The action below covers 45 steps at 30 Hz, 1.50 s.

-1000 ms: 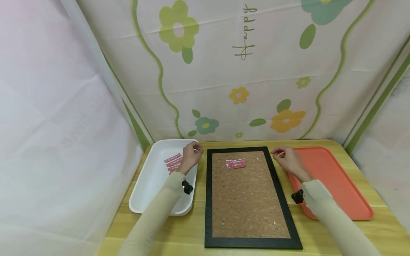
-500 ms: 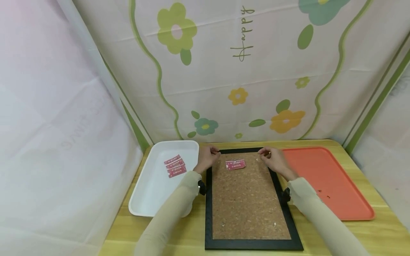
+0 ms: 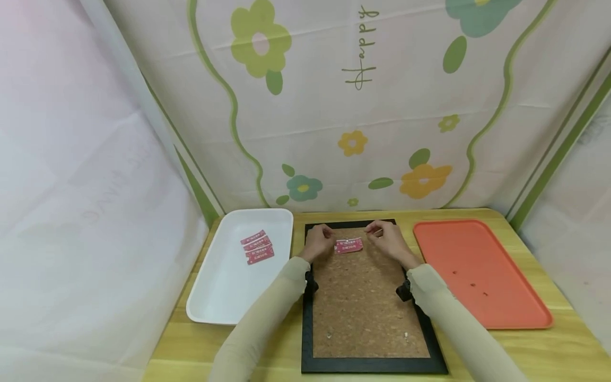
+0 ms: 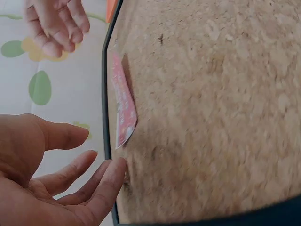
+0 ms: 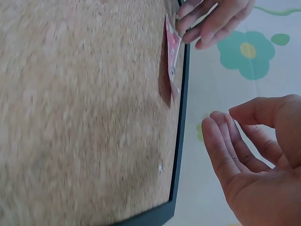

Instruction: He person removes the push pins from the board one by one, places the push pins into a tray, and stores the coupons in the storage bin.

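A red paper ticket (image 3: 348, 245) lies near the far end of a black-framed cork board (image 3: 369, 313). My left hand (image 3: 324, 233) hovers at the ticket's left end, fingers relaxed and spread, holding nothing. The left wrist view shows those fingers (image 4: 113, 172) just short of the ticket (image 4: 123, 110). My right hand (image 3: 377, 232) is at the ticket's right end. In the right wrist view its fingers (image 5: 221, 136) are straight, the thumb apart, nothing between them, with the ticket (image 5: 172, 56) beyond.
A white tray (image 3: 224, 297) left of the board holds several more red tickets (image 3: 256, 248). An orange tray (image 3: 506, 297) on the right carries a few small pins (image 3: 472, 285). All sit on a wooden table (image 3: 281, 339) enclosed by floral cloth walls.
Both hands have moved inward, the left from the white tray and the right from the orange tray, to either end of the ticket on the board.
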### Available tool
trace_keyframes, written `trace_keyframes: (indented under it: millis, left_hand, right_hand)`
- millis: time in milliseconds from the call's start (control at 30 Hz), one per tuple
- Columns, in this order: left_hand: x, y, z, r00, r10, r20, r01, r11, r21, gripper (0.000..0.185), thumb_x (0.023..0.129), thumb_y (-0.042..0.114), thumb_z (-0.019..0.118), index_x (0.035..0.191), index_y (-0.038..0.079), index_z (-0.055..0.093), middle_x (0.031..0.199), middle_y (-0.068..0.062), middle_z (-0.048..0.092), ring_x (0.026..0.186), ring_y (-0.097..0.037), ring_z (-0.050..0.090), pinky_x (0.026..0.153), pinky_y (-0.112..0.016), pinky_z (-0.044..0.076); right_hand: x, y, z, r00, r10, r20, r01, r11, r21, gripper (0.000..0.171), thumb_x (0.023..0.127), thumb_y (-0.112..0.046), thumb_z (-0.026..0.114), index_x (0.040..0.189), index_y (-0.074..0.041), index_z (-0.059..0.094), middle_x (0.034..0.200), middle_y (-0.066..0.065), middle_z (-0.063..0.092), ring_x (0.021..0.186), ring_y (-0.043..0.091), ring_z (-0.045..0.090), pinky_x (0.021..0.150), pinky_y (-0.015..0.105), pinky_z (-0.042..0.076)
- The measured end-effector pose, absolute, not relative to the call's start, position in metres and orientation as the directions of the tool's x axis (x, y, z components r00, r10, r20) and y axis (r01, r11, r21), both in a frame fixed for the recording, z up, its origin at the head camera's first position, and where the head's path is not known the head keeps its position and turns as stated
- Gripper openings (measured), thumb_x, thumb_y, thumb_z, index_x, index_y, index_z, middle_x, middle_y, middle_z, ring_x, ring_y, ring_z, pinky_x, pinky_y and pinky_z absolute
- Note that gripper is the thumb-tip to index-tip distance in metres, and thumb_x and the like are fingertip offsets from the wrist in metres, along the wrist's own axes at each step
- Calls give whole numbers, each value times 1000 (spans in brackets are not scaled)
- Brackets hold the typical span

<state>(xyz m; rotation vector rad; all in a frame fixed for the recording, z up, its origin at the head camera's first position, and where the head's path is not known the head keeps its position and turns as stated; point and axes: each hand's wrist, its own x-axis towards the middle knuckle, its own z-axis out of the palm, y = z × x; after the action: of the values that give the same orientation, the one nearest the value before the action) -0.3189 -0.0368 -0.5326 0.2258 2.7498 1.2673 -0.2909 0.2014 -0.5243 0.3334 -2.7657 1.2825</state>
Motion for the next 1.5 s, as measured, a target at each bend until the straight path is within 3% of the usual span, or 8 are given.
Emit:
trace_keyframes:
  millis: [333, 533, 800, 1067, 1500]
  left_hand:
    - [-320, -29, -538, -985, 172, -17, 103, 664, 741, 19, 93, 13, 63, 109, 4, 69, 101, -10, 71, 88, -19, 67, 74, -31, 56]
    - [-320, -25, -539, -984, 169, -48, 79, 666, 742, 20, 93, 13, 63, 111, 5, 68, 105, -9, 71, 90, -19, 67, 74, -30, 56]
    - [-323, -23, -545, -985, 156, -78, 43, 652, 757, 19, 88, 8, 67, 108, 7, 68, 104, -9, 71, 89, -19, 66, 71, -31, 56]
    - [-325, -22, -546, -981, 178, -82, 51, 637, 769, 25, 85, 5, 68, 110, 6, 67, 109, -11, 71, 93, -22, 67, 73, -32, 56]
    - [-324, -19, -548, -979, 198, -57, 76, 605, 792, 25, 86, 0, 64, 111, 3, 66, 110, -15, 68, 93, -22, 65, 72, -30, 56]
  right_hand:
    - [-299, 183, -533, -983, -167, 81, -166, 599, -783, 21, 97, -17, 61, 114, -6, 67, 111, 10, 70, 99, 27, 68, 84, 42, 57]
    - [-306, 178, -539, -976, -185, 116, -205, 587, -783, 20, 96, -15, 62, 112, -5, 69, 108, 11, 72, 96, 27, 70, 81, 42, 58]
    - [-310, 172, -549, -977, -211, 37, -153, 566, -810, 20, 97, -13, 60, 114, -4, 66, 112, 14, 68, 97, 27, 67, 74, 34, 56]
    - [-312, 167, -558, -975, -219, 42, -157, 540, -827, 19, 95, -9, 61, 113, -1, 66, 108, 17, 69, 94, 26, 67, 71, 31, 55]
    - [-316, 159, -559, -986, -166, -1, -103, 618, -779, 19, 95, -11, 61, 109, 0, 68, 103, 19, 69, 85, 22, 64, 65, 27, 49]
